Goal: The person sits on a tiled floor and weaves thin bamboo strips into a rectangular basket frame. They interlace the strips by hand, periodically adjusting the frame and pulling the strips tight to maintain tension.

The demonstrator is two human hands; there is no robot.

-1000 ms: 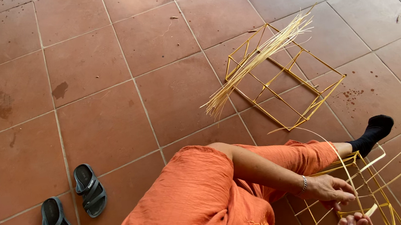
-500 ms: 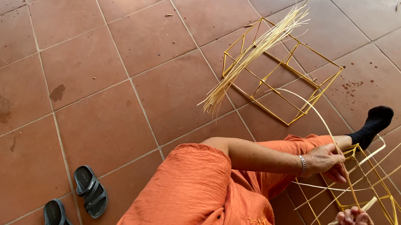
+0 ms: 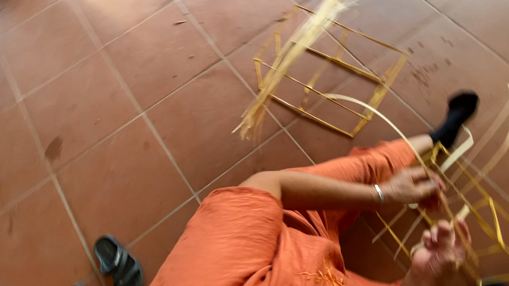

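Seated view, looking down. Your left hand (image 3: 411, 184) is closed around a long curved bamboo strip (image 3: 384, 120), which arches up from your grip and bends back over the floor (image 3: 106, 114). A bangle (image 3: 379, 194) sits at that wrist. Your right hand (image 3: 437, 250) is lower in the view, near the bottom edge, with its fingers (image 3: 443, 230) curled onto the thin slats of a bamboo frame (image 3: 496, 225); motion blur hides exactly how firm that grip is. The two hands are close together but not touching, the left above the right.

The frame stands just in front of your lap and to the right, an open lattice of yellow strips, several loose ends fanning upward and outward. Your leg (image 3: 357, 163), in orange cloth, stretches out beside it, ending in a black sock (image 3: 456, 116).

Farther out on the floor lies a second frame (image 3: 350, 98), box-shaped and tilted, with a bundle of thin splints (image 3: 295, 50) laid across it, one end splayed near the tile joint. It lies well apart from your hands.

At the lower left, a pair of dark sandals (image 3: 102, 285) rests side by side on the tiles, just beside your hip. The floor is terracotta tile with dark stains at the left.
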